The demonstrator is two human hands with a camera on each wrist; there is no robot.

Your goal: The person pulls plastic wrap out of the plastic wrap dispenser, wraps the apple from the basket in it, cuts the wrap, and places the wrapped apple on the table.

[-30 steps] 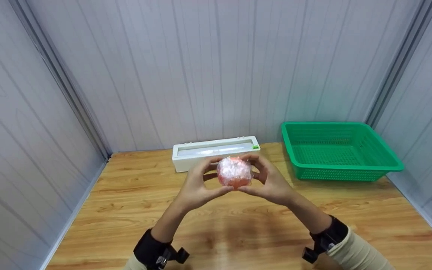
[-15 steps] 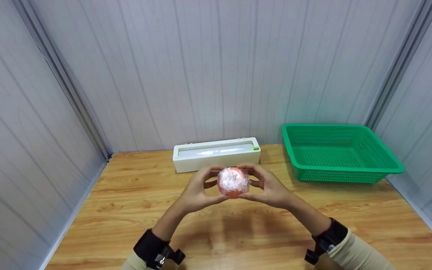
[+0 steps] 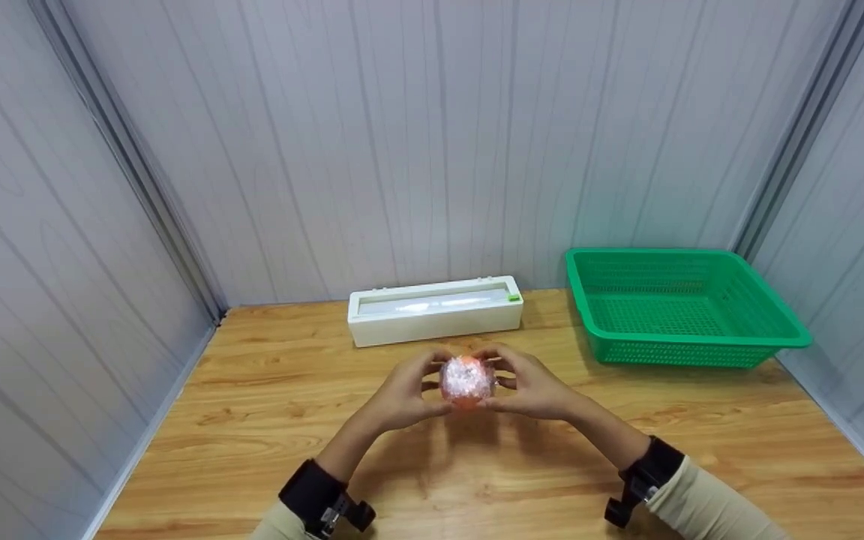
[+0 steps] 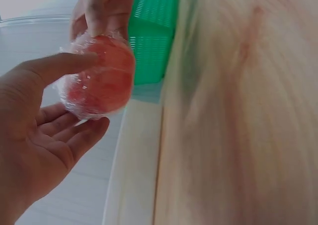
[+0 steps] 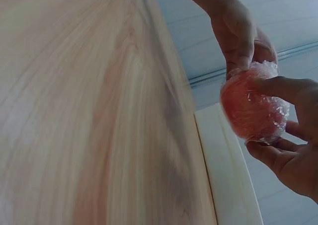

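Both hands, the left hand [image 3: 402,394] and right hand [image 3: 533,390], are pinching a round orange-red fruit wrapped in crinkled clear film [image 3: 466,381] between curled fingertips (thumbs underneath), above the middle of the wooden table [image 3: 252,420].

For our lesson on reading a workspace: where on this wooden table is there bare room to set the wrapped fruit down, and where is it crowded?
Bare wood lies left of the hands, between the white rectangular film dispenser box and the table's left edge, and on the right, in front of the green plastic mesh basket. The basket's floor is free too. The middle is crowded: left hand and right hand grip the film-wrapped red fruit.
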